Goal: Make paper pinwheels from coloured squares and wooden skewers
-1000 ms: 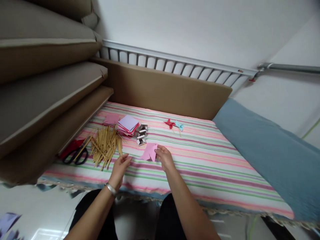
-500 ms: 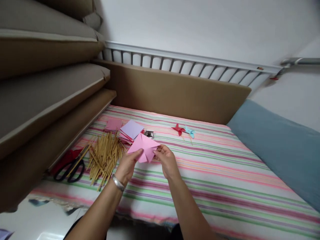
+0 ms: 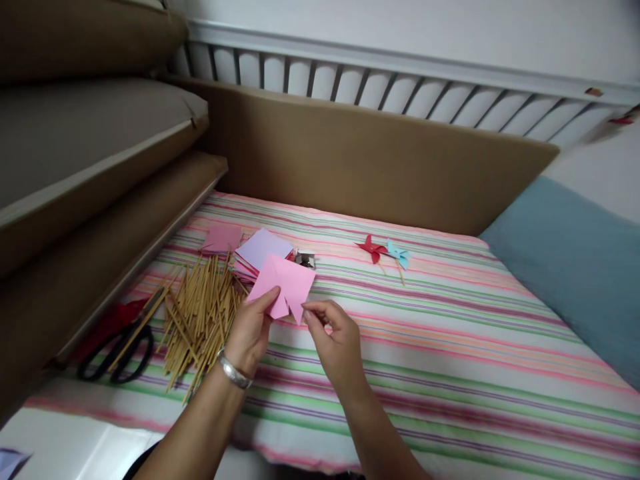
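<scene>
My left hand [image 3: 251,335], a silver bangle at its wrist, grips a pink paper square [image 3: 289,275] by its lower left part, thumb on top. Slits run in from the corners of the square, and a pointed flap hangs at the lower right. At that flap's edge my right hand [image 3: 335,337] is closed, thumb and index finger pinched together on the paper. Just behind the square lies a stack of lilac and pink paper squares [image 3: 260,248], with a small metallic object [image 3: 305,259] beside it.
Many thin wooden sticks [image 3: 203,320] lie in a heap on the left, beside black-handled scissors [image 3: 133,347] and something red [image 3: 113,323]. Further back are pink paper [image 3: 223,238], a red pinwheel [image 3: 373,249] and a light blue pinwheel [image 3: 399,253]. Brown cushioned panels [image 3: 110,193] border the striped cloth [image 3: 450,347].
The pink square has turned in my left hand, and its slit flaps show differently. My right hand has moved down to the lower right flap. The camera view has shifted closer.
</scene>
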Tool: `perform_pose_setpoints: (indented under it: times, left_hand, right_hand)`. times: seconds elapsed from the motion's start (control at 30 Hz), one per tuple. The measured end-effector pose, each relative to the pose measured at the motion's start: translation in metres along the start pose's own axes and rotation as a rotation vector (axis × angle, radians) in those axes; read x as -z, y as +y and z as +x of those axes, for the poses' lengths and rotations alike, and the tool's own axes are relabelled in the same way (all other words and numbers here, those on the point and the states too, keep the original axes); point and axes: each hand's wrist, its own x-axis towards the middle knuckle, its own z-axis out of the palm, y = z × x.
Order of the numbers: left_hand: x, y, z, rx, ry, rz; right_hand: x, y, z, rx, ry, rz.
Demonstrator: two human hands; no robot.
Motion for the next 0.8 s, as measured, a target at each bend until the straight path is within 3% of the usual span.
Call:
perform_pose_setpoints:
  times: [0.13,0.27,0.33,0.5,0.8]
  left_hand:
    - [-0.005,-0.003,-0.004,0.035,-0.007,-0.017]
    - [-0.007,-0.009,-0.011,0.017,-0.018,0.023]
    - [-0.006,-0.013,-0.014,-0.018,-0.020,0.053]
    - [-0.001,-0.025,-0.015,-0.114,-0.049,0.156]
    - [-0.002,-0.027,-0.013,-0.027,-0.077,0.180]
  right_hand:
    - [-0.004,0.022,0.003,-0.324,-0.005,0.345]
    - [-0.005,0.028,0.002,-0.589,-0.177,0.815]
    - [-0.006,0.025,0.000,-0.605,-0.205,0.908]
    - [-0.007,0.024,-0.004,-0.641,-0.123,0.893]
    - [-0.011,0.019,-0.001,-0.481,0.035,0.735]
